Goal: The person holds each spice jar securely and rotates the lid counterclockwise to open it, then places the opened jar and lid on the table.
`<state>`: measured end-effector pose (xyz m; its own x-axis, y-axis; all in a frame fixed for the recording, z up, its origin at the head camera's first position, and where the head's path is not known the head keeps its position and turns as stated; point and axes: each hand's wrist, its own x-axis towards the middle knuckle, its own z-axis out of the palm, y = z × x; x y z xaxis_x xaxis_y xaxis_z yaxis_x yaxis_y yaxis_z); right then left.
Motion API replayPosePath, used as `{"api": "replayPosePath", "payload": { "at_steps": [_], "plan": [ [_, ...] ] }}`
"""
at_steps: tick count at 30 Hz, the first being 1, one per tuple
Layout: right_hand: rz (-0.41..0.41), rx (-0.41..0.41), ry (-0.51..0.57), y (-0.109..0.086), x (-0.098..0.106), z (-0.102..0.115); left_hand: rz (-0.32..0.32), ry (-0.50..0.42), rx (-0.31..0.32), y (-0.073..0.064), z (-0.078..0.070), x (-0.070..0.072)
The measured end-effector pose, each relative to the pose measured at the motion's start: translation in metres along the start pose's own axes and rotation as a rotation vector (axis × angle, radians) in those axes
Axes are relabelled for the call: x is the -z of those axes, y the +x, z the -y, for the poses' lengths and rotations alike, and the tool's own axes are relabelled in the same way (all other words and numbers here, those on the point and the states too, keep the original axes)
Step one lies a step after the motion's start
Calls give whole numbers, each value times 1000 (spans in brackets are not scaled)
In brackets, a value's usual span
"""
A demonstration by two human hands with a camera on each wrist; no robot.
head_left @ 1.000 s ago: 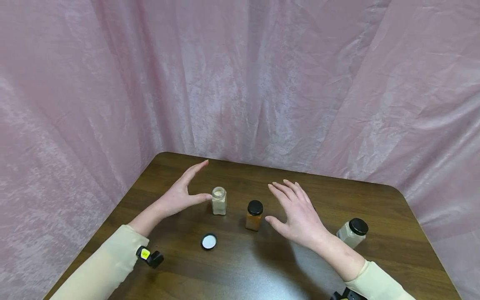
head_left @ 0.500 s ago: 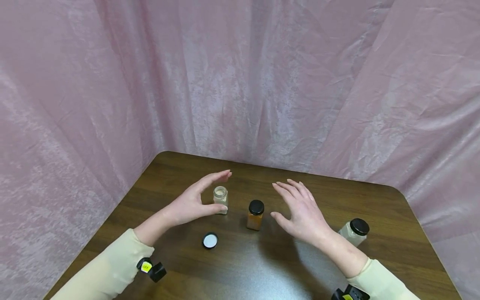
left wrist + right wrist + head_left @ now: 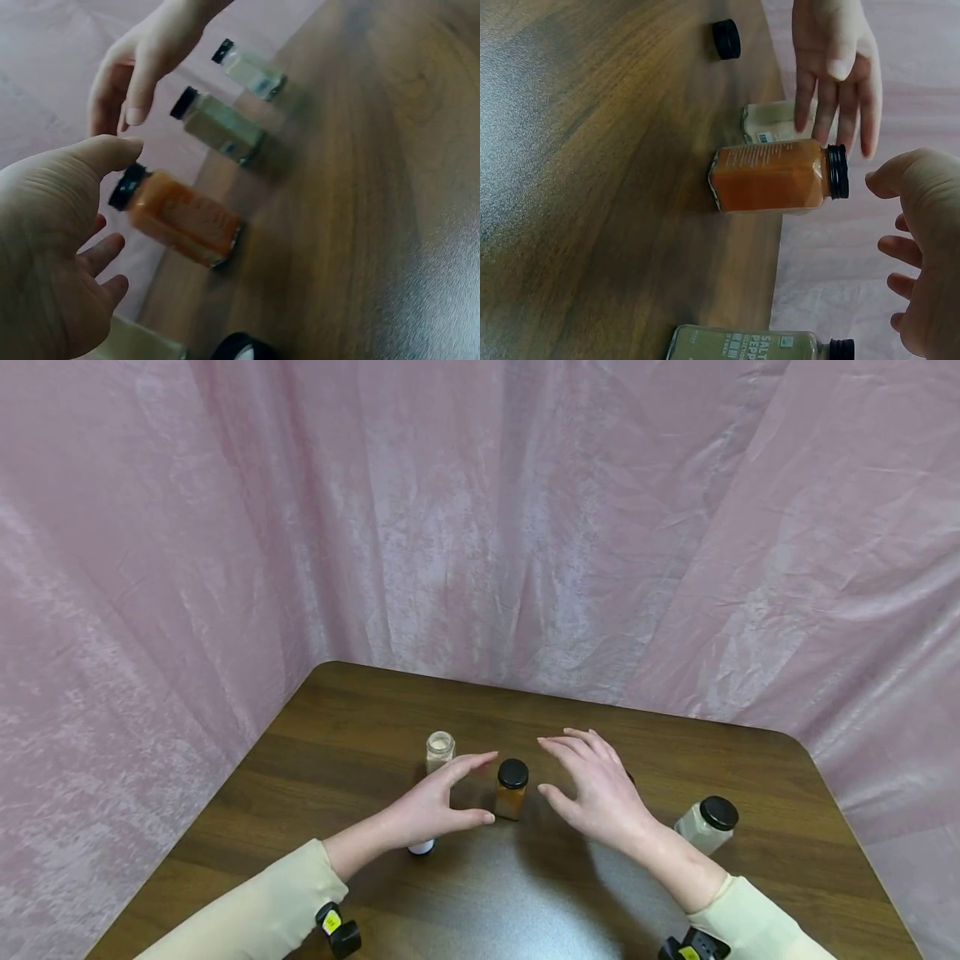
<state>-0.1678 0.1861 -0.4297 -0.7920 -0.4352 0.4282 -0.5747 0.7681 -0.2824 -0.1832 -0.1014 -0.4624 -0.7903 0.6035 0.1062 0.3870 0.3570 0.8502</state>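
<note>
the left hand point(image 3: 423, 810) and right hand point(image 3: 600, 797) have free room between them, broken only by the upright orange jar point(image 3: 508, 800). the uncapped jar point(image 3: 439, 750) is an obstacle just beyond the left hand, a green jar point(image 3: 769, 346) near the right hand. the counter point(image 3: 487, 893) leaves a wide lane on the orange jar's near side.

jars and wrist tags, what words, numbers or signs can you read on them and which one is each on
"SALT": green jar at the right wrist view's bottom edge
"PEPP", cut off by the frame: same green jar; its smaller print is unreadable
Orange jar: lines of print, too blurred to read
Open pale jar: label too small to read
Left yellow tag and right yellow tag: too small to read
</note>
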Motion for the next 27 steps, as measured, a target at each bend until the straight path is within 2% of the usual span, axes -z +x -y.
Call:
{"api": "replayPosePath", "payload": {
  "at_steps": [5,11,15,19,27],
  "plan": [
    [18,-10,10,1,-3,3,-11,-27,44,7,8,-12],
    [32,-14,22,3,-6,7,-48,-124,52,17,21,-26],
    [45,-15,27,5,-9,9,-63,-154,84,22,27,-33],
    [71,-22,21,7,-11,11,-69,-156,115,26,30,-36],
    [123,-51,17,11,-14,13,-85,-129,104,32,34,-39]
  ]
}}
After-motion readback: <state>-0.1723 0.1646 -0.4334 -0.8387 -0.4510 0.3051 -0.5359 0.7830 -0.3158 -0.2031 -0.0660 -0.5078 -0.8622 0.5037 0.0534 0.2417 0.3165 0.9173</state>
